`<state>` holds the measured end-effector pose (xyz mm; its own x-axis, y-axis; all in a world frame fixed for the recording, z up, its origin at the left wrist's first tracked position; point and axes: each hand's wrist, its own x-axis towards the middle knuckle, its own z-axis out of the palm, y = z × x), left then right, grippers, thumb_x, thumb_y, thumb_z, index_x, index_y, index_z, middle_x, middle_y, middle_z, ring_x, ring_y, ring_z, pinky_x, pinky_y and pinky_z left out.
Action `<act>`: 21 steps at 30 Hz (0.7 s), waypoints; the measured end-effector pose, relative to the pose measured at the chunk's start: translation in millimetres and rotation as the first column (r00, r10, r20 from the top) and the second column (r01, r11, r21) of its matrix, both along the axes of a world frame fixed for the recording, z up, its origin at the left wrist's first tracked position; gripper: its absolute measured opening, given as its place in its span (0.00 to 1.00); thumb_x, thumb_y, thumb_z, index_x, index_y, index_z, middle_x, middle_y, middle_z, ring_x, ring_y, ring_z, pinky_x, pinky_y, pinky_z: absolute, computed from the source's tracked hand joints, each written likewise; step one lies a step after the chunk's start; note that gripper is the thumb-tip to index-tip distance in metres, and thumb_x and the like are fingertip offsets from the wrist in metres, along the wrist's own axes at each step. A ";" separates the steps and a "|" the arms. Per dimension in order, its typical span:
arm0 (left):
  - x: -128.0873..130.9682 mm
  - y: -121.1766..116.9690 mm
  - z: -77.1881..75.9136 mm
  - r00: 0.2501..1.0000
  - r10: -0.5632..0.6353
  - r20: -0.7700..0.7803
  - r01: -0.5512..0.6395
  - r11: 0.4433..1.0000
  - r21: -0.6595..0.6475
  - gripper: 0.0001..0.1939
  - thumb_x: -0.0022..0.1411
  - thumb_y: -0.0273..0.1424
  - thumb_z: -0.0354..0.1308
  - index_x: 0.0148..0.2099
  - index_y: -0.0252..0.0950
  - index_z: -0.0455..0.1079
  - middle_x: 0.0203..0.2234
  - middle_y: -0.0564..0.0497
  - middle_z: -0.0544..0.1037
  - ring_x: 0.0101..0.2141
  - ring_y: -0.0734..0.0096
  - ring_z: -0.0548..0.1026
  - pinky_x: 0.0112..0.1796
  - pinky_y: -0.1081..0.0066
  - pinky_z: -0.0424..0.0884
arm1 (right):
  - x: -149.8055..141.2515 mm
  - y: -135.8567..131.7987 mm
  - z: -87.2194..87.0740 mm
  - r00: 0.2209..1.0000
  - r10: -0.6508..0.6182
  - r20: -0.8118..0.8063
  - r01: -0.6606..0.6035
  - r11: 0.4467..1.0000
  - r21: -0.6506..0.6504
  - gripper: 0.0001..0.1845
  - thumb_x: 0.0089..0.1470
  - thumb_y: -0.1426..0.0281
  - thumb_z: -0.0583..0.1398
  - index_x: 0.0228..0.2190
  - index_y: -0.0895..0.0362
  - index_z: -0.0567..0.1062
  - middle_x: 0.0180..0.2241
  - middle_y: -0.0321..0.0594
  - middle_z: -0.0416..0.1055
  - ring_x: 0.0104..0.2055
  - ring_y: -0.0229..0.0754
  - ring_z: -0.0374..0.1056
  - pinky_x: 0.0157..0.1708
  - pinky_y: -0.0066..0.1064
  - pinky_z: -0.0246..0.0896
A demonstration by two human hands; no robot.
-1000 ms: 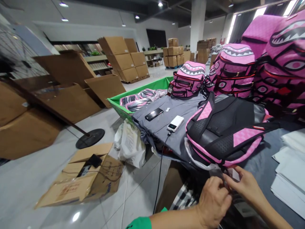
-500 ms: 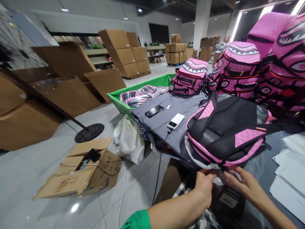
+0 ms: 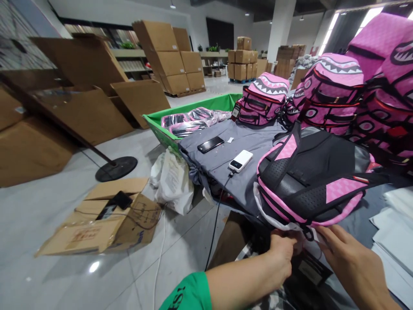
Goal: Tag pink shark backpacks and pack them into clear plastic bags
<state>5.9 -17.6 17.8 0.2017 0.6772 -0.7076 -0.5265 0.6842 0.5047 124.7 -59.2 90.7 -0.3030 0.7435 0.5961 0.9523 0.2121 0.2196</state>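
Observation:
A pink and black backpack lies back-side up on the grey-covered table, its near end over the table's edge. My left hand is closed on white wrapping under the backpack's near end. My right hand rests beside it with fingers stretched toward the same spot, touching the wrapping and a dangling black strap. A dark tag or pouch hangs just below both hands.
Several pink shark-face backpacks are stacked at the back right. A white power bank with cable and a black phone lie on the cloth. White sheets sit right. Green bin, plastic bag, open carton and fan base stand left.
Both hands have moved up from a pinch below the table edge to the backpack's near end. The view has tilted slightly downward and shifted right.

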 end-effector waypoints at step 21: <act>-19.1 -16.7 3.5 0.961 0.052 0.272 -0.124 0.959 0.256 0.19 0.43 0.30 0.73 0.40 0.35 0.77 0.36 0.49 0.81 0.41 0.61 0.77 0.50 0.63 0.69 | -38.1 -25.3 -46.8 0.996 -0.078 0.032 0.078 0.997 0.007 0.16 0.68 0.71 0.47 0.50 0.59 0.71 0.41 0.47 0.77 0.41 0.50 0.70 0.39 0.40 0.59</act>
<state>-13.2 -34.2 21.3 0.2850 0.8574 -0.4286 -0.7154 0.4878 0.5002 86.6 -84.5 43.9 -0.2632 0.7620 0.5917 0.9583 0.1358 0.2513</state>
